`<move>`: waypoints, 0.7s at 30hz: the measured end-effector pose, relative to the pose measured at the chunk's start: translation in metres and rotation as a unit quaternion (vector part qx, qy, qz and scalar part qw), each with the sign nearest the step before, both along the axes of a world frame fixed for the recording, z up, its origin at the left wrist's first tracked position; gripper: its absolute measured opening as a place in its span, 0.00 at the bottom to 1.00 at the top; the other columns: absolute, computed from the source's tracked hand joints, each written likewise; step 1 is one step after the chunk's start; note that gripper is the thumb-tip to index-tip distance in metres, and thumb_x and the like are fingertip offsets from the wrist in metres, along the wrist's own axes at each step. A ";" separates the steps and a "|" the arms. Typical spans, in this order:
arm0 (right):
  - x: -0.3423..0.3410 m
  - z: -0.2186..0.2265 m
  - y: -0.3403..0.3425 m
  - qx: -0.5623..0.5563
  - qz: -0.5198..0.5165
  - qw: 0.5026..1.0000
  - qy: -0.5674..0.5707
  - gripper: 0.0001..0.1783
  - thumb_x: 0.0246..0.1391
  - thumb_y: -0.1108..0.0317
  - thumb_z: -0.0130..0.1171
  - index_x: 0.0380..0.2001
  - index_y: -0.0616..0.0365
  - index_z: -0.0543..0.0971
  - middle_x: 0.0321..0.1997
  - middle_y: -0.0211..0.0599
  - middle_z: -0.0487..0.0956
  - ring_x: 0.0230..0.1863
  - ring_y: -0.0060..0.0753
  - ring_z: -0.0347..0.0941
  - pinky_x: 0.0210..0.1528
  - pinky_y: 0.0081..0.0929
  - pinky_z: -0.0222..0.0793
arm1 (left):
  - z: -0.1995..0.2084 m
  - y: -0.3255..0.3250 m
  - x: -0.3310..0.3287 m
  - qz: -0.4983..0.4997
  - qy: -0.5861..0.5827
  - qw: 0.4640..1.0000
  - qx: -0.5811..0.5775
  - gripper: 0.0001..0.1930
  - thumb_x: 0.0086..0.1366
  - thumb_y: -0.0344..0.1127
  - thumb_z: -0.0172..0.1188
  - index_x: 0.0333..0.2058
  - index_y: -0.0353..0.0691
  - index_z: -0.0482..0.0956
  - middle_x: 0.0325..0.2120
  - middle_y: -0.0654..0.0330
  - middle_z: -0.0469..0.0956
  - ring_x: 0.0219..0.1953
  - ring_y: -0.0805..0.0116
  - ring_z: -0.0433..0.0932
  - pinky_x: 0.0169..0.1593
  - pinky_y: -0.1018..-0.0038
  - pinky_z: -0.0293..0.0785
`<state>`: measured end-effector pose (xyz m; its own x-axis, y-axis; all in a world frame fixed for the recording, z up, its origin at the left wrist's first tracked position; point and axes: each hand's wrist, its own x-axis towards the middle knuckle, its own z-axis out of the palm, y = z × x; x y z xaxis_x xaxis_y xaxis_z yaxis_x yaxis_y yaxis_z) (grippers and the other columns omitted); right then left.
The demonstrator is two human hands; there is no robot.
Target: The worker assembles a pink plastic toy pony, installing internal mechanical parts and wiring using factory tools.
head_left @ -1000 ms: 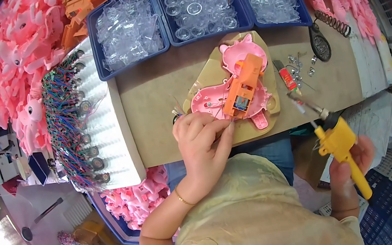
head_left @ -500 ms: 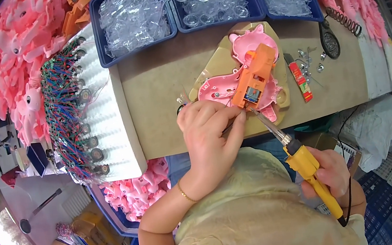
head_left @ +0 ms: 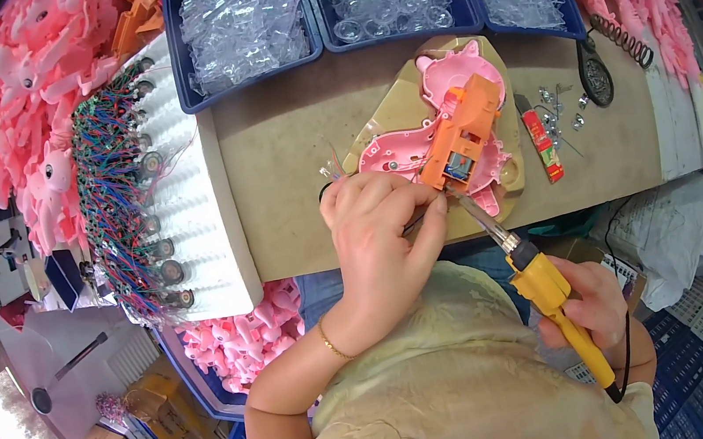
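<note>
Yellow plastic forms the handle of the soldering iron (head_left: 547,291), which the right hand (head_left: 589,304) grips with its fingers wrapped tight round the lower handle, the metal tip slanting up and to the left away from them. That tip ends just beyond the fingertips of the left hand (head_left: 379,225), at the lower end of an orange part (head_left: 458,134) that lies slantwise on a pink plastic toy shell (head_left: 439,141). The left hand's fingers are curled narrow, forefinger and thumb pinched together at the tip of the iron; whatever thin thing they hold is too small to tell for sure. The shell rests on a tan shaped board (head_left: 415,91) on the brown worktable (head_left: 282,166), directly ahead of the left knuckles. To the right of the fingers, past the shell, lie a small red stick-like thing (head_left: 542,139) and a scatter of small metal bits (head_left: 556,102), with a dark oval object (head_left: 595,79) further on. Beyond the fingers, at the far edge of the table, stand blue trays (head_left: 306,12) full of clear plastic pieces. Left of the left hand sits a white ribbed foam block (head_left: 190,205) carrying bundles of coloured wires (head_left: 112,189) with round parts. Heaps of pink toy shells (head_left: 9,113) lie further left, and a gold bracelet (head_left: 330,344) circles the left wrist.
</note>
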<state>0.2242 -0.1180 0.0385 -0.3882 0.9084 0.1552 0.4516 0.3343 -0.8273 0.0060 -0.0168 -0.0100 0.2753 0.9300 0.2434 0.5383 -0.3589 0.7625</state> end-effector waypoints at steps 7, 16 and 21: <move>0.013 -0.003 -0.004 -0.221 0.019 0.974 0.034 0.31 0.46 0.68 0.54 0.55 0.66 0.63 0.34 0.43 0.78 0.27 0.46 0.75 0.28 0.33 0.70 | 0.001 0.000 0.000 -0.001 0.001 1.000 -0.006 0.02 0.49 0.29 0.62 0.22 0.42 0.78 0.18 0.66 0.68 0.30 0.68 0.68 0.44 0.69 0.56; 0.018 -0.004 -0.012 -0.217 0.055 0.975 -0.007 0.32 0.41 0.69 0.60 0.51 0.71 0.64 0.27 0.45 0.77 0.24 0.43 0.75 0.23 0.29 0.68 | -0.001 0.000 -0.001 0.000 -0.007 1.000 -0.002 0.02 0.49 0.29 0.62 0.22 0.42 0.77 0.18 0.66 0.69 0.30 0.68 0.68 0.44 0.70 0.57; 0.018 -0.004 -0.012 -0.194 0.040 0.980 0.024 0.33 0.41 0.70 0.61 0.51 0.71 0.64 0.27 0.46 0.76 0.22 0.43 0.74 0.22 0.28 0.68 | 0.000 -0.001 0.000 0.001 0.010 1.000 -0.025 0.03 0.48 0.31 0.62 0.21 0.42 0.76 0.20 0.65 0.71 0.32 0.66 0.70 0.48 0.65 0.57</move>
<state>0.2426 -0.1302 0.0344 -0.4605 0.8700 -0.1763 0.3951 0.0231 -0.9183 0.0057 -0.0181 -0.0095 0.2781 0.9414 0.1906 0.5535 -0.3193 0.7692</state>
